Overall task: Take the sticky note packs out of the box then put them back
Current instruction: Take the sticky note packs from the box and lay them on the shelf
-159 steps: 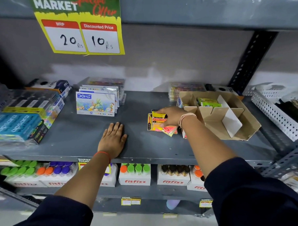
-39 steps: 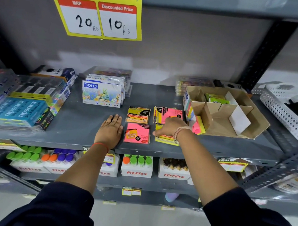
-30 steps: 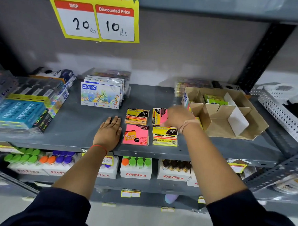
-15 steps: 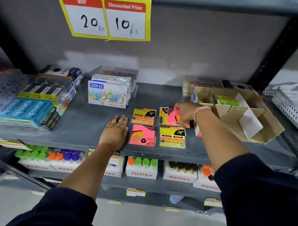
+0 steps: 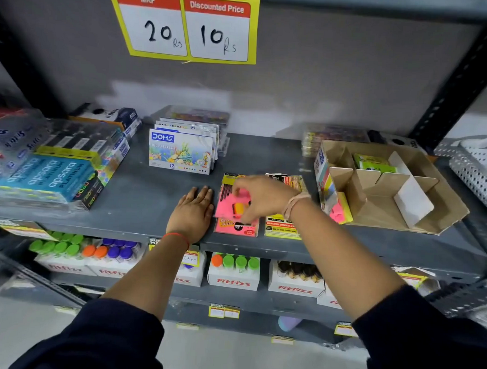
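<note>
Right hand (image 5: 260,199) pinches a pink sticky note pack (image 5: 233,204) above others on the shelf (image 5: 141,196); left hand (image 5: 192,214) lies flat, empty. Box (image 5: 442,204) holds one green pack (image 5: 373,163). Emptying nearly done; refilling unstarted.

Even, soft light is falling from above, leaving the lower shelf (image 5: 232,295) dimmer. Motion is blurring the right hand (image 5: 259,200). Wide-angle distortion is bending uprights at 3 and 9 o'clock.

DOMS pastel boxes (image 5: 180,153) beside Apsara pencil packs (image 5: 46,175)
</note>
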Motion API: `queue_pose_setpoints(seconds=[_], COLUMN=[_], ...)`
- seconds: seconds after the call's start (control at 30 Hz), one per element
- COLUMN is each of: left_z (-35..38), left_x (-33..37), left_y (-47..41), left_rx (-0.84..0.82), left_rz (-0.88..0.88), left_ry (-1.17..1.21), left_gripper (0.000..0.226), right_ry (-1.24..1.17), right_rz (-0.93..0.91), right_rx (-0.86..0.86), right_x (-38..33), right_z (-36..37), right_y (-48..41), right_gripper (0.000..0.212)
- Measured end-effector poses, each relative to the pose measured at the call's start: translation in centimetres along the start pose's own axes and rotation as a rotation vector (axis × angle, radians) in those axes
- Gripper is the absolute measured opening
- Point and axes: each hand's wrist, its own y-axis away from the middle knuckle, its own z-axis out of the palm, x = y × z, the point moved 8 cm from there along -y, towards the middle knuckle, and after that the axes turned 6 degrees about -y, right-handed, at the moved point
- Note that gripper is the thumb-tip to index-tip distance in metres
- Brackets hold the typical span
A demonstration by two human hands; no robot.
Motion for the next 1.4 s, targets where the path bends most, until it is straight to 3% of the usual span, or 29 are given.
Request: queue_pose_setpoints(seconds=[0.2,0.33,0.4,0.6,0.83,0.97,1.1,1.4], left_z=[0.2,0.3,0.2,0.1,0.1,0.1,0.3,0.5], left_x=[-0.2,-0.2,-0.2,0.0,-0.2,-0.2,-0.2,-0.4], left_y=[-0.2,-0.2,-0.2,-0.1,0.0,0.0,-0.1,-0.3], left_rx=[0.003,0.007,0.004,0.005,0.004,0.008,0.013,0.005], left_rz=[-0.006,-0.009,-0.01,-0.007,-0.015,-0.016,-0.02,-0.012], left_ry=[-0.001,-0.005,-0.006,-0.009,-0.003,0.001,0.02,0.031], left_gripper=[0.049,0.049,0.049,0.049,0.049,0.049,0.049,0.049], right_ry=[0.05,0.012,0.049,0.104,0.087,0.073,-0.089,-0.141], right_rz=[0.051,0.059,0.125,0.326,0.326,0.291,0.224,0.175], right_rx=[-0.032,0.022,0.067,-0.054,-0.103,-0.008,0.095,-0.035], right_x=[0.7,2.8,5.2,11.2,11.4,10.6,8.0,4.9], right_z=[3.3,-0.5,-3.3,-2.7,-2.7,-4.3,-5.8,0.2], right_y=[-0.3,-0.7,-1.2,-2.3,-2.2,-2.2,-3.2,-6.8], right_gripper=[0.056,0.067,0.072,0.074,0.084,0.074,0.073,0.068])
